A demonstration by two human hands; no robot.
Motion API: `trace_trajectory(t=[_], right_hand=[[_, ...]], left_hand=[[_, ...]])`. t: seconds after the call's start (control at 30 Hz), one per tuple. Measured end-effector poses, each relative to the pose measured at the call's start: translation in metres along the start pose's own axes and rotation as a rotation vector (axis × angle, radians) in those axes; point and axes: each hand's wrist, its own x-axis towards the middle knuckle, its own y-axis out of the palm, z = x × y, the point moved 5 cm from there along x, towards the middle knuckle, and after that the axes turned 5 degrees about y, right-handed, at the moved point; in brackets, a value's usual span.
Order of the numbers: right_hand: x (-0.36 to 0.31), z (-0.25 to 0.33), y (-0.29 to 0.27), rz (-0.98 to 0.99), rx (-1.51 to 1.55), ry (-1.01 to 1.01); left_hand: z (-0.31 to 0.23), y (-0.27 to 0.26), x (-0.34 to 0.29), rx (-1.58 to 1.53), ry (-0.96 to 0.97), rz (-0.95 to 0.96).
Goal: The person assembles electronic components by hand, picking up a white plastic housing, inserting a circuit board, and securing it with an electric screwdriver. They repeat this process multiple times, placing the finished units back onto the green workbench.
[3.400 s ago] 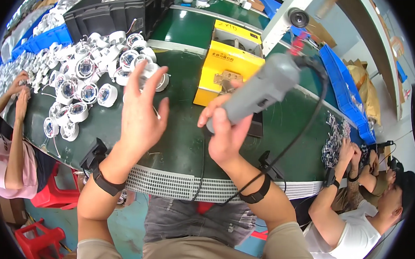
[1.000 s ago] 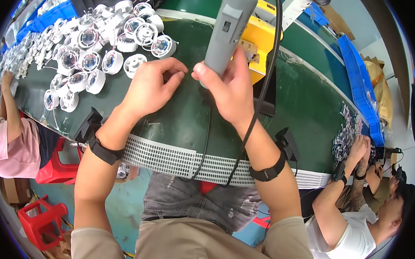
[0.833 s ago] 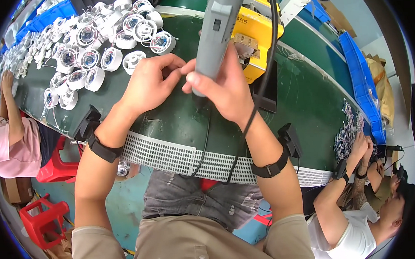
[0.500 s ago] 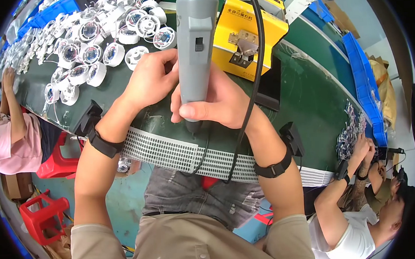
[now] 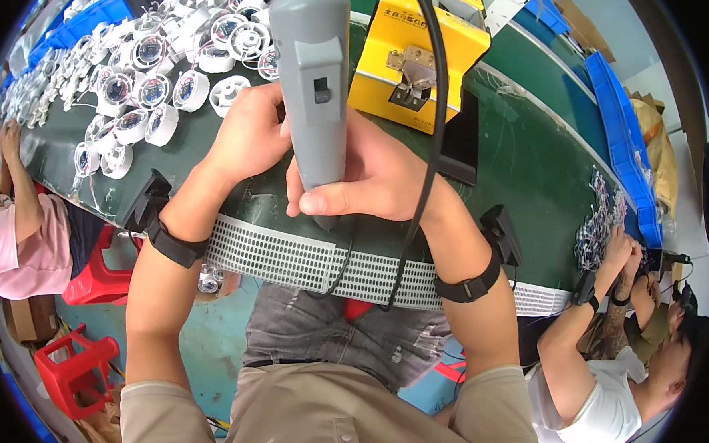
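One grey electric screwdriver (image 5: 313, 87) upright at frame centre, grasped by right hand (image 5: 368, 177) and left hand (image 5: 250, 135); raised nearer than half a second ago.

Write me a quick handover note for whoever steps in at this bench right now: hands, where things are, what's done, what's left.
Right hand: wrapped around the grey electric screwdriver, held upright near the edge of the green bench, tip hidden.
Left hand: beside the tool, fingers behind it; what it holds is hidden.
Parts: white round housings spread at upper left; yellow box behind the tool.
Done: tool in hand.
Left: cannot tell how many housings are finished.
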Motion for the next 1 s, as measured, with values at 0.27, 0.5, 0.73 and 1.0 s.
trace_trajectory(t=[0.27,0.5,0.73,1.0], right_hand=[[-0.006,0.001,-0.001,0.162,0.124,0.081],[-0.008,-0.009,-0.004,0.259,0.339,-0.024],[-0.005,-0.008,-0.009,0.22,0.448,-0.063],[-0.003,-0.004,0.004,0.115,0.34,-0.034]], left_hand=[[-0.01,0.001,-0.004,0.001,0.11,-0.127],[-0.009,0.001,0.0,0.025,0.058,-0.082],[-0.008,0.002,0.0,0.037,0.034,-0.078],[-0.012,0.0,-0.004,-0.059,0.112,-0.112]])
